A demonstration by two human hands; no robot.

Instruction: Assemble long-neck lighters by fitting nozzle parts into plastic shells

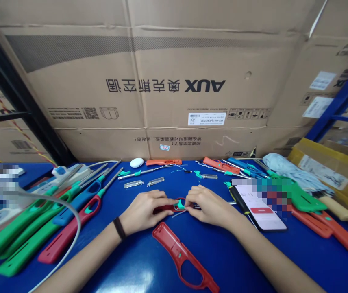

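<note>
My left hand [145, 207] is closed around a red lighter shell half [162, 208] that lies on the blue table. A small green trigger [180, 204] sits in the shell's finger loop. At the trigger's right side, the fingers of my right hand [207, 206] are pinched together over the shell's front end; what they grip is hidden. A thin metal strip [178, 213] juts out below those fingertips. Nearer to me lies the other red shell half [181, 256], its hollow side up, touched by neither hand.
Several assembled lighters [79, 219] lie at the left beside power strips and a white cable. Clear fuel tanks [155, 181], orange shells [163, 162] and metal rods lie behind my hands. A phone [261, 207], a screwdriver [238, 199] and an umbrella [296, 171] are at the right.
</note>
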